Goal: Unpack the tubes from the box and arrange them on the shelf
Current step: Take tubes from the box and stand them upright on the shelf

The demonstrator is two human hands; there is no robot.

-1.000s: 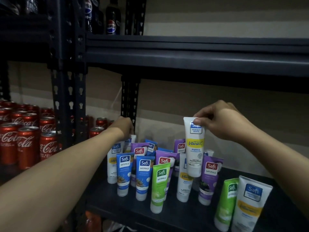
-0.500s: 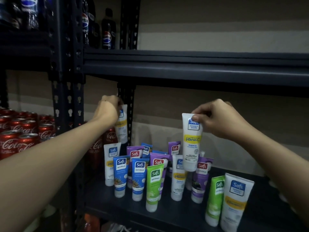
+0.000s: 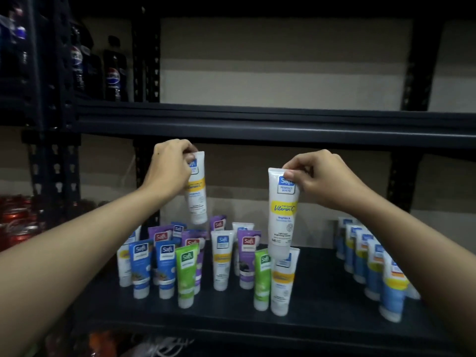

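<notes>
Above shelf (image 3: 322,284), white tubes (image 3: 282,215) just under left hand (image 3: 167,173) and right hand (image 3: 319,176).

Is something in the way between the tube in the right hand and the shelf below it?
Yes, it seems. Under the Vitamin C tube pinched by the right hand, a standing white tube and a green tube occupy the spot. The shelf is bare just to their right.
</notes>
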